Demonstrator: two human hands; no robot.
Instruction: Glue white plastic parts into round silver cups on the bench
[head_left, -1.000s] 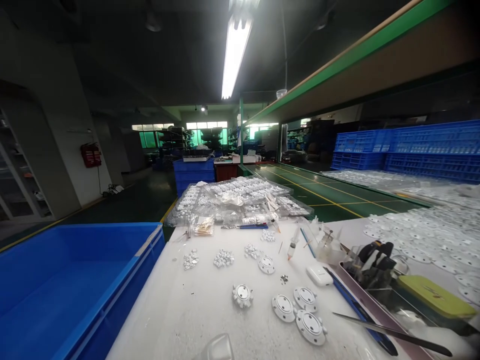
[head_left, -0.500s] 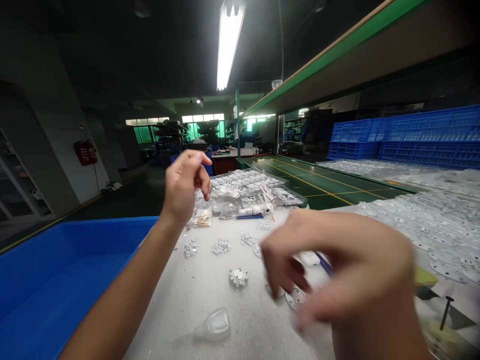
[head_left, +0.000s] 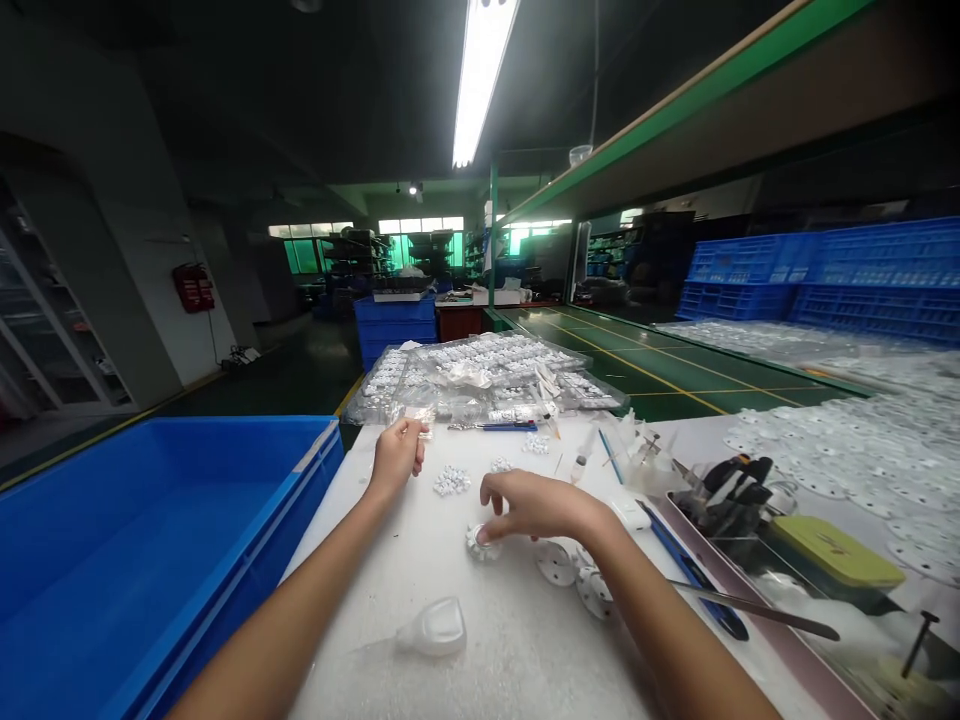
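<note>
My left hand [head_left: 396, 460] is closed, its fingers curled together, over the far left of the white worktop [head_left: 375, 570]. A clear plastic bag [head_left: 417, 414] lies just beyond the fingers; whatever they hold is hidden. My right hand [head_left: 536, 503] reaches down over a round white toothed part [head_left: 477, 545]. The thumb touches or nearly touches that part's top, and the index finger curves above with a gap between them. Between the hands sits a small pile of white pieces [head_left: 452, 481]. Flat white discs [head_left: 556, 563] lie beneath the right wrist.
A clear squeeze bottle [head_left: 441, 628] lies near the front. On the left stands a blue bin [head_left: 172, 540]. To the right are a tool tray [head_left: 757, 575], a yellow-lidded box [head_left: 836, 550] and many white discs [head_left: 847, 450]. Bagged white parts [head_left: 495, 360] cover the back.
Both hands have come down toward the worktop. The right hand has moved left and away from the camera, onto the toothed part. The view has shifted slightly.
</note>
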